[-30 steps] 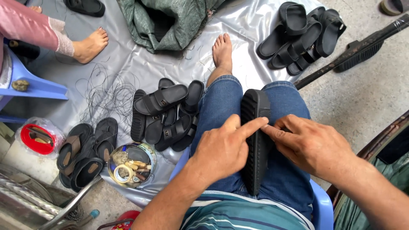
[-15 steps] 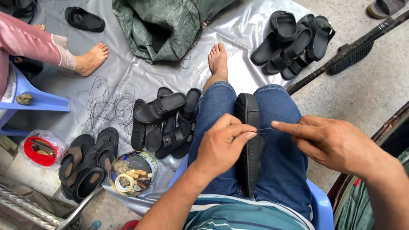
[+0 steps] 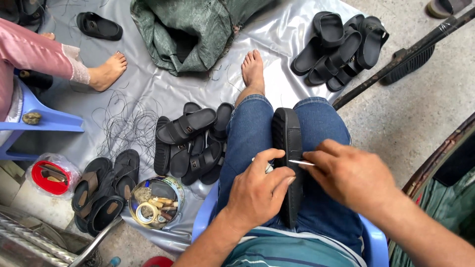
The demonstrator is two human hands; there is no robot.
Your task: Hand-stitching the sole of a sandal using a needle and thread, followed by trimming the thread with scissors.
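Change: right hand (image 3: 354, 178) back at sandal (image 3: 288, 158), needle (image 3: 301, 162) touching.
Hands: left hand (image 3: 257, 190) clamps sandal; right pinches needle.
Risk: needle slip pricks left fingers.

Three sandal heaps (image 3: 190, 143) – one green sack (image 3: 190, 32) – one round tin (image 3: 154, 201).

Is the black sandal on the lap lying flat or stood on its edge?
On edge: the black sandal stands on its side between the thighs, its ridged sole rim facing up. The left hand steadies it; the right hand holds a thin needle against it.

Black sandal (image 3: 288, 153) sole-up along the lap, thin needle (image 3: 301, 162) at its edge.
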